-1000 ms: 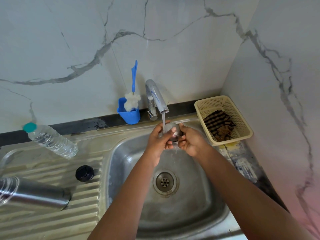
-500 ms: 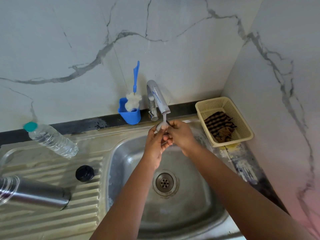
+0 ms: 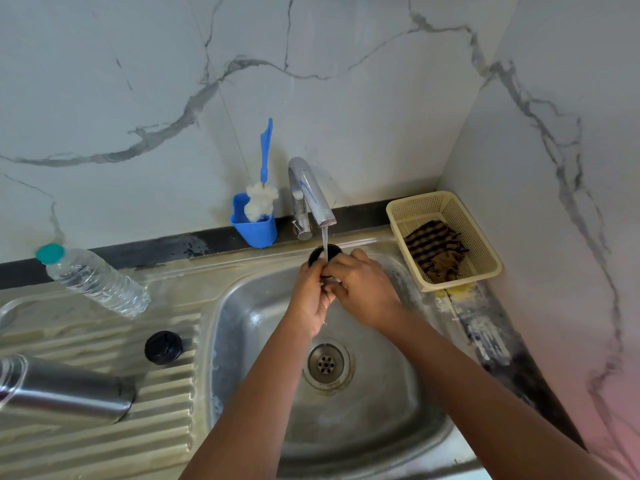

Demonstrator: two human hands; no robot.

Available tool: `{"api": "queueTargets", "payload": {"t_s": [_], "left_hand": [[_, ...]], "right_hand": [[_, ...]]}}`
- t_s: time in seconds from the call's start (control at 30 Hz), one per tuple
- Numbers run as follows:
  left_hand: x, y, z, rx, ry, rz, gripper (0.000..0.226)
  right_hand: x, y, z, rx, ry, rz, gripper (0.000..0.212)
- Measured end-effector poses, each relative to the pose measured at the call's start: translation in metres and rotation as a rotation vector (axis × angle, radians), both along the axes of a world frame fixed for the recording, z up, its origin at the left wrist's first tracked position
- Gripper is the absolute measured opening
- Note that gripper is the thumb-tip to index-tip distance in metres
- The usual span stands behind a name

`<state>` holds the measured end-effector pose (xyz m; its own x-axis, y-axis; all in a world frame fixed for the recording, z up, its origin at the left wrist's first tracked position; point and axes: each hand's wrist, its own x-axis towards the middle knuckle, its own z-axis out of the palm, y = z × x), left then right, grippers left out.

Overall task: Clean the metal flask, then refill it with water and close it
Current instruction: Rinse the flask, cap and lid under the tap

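The metal flask (image 3: pixel 65 389) lies on its side on the ribbed drainboard at the left, uncapped. A black inner stopper (image 3: pixel 162 347) sits on the drainboard near the basin. My left hand (image 3: pixel 311 299) and my right hand (image 3: pixel 363 289) are together over the sink (image 3: pixel 398 410), both closed around a small round cap (image 3: pixel 323 253) with a dark inside. The cap's open side faces up under the running tap (image 3: pixel 311 195), and water streams into it. My fingers hide most of the cap.
A blue cup (image 3: pixel 256 230) holding a bottle brush (image 3: pixel 265 168) stands behind the sink, left of the tap. A clear plastic water bottle (image 3: pixel 93 278) lies at the back left. A cream basket (image 3: pixel 446 237) with a striped cloth sits in the right corner.
The cap has been turned in my hands so its dark opening now faces up under the stream. My hands stayed under the tap, shifting slightly.
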<state>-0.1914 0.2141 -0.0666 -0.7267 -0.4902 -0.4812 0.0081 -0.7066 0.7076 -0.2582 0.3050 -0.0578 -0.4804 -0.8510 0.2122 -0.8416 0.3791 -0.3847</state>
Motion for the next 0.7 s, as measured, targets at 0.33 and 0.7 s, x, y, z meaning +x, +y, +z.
{"api": "queueTargets", "payload": {"t_s": [0.33, 0.7], "left_hand": [[0.006, -0.005, -0.008, -0.169, -0.086, -0.041, 0.04], [0.014, -0.009, 0.0, -0.57, -0.219, -0.271, 0.046]], "right_hand": [[-0.013, 0.002, -0.001, -0.058, -0.384, -0.051, 0.078], [-0.019, -0.006, -0.006, -0.222, -1.269, -0.378, 0.024]]}}
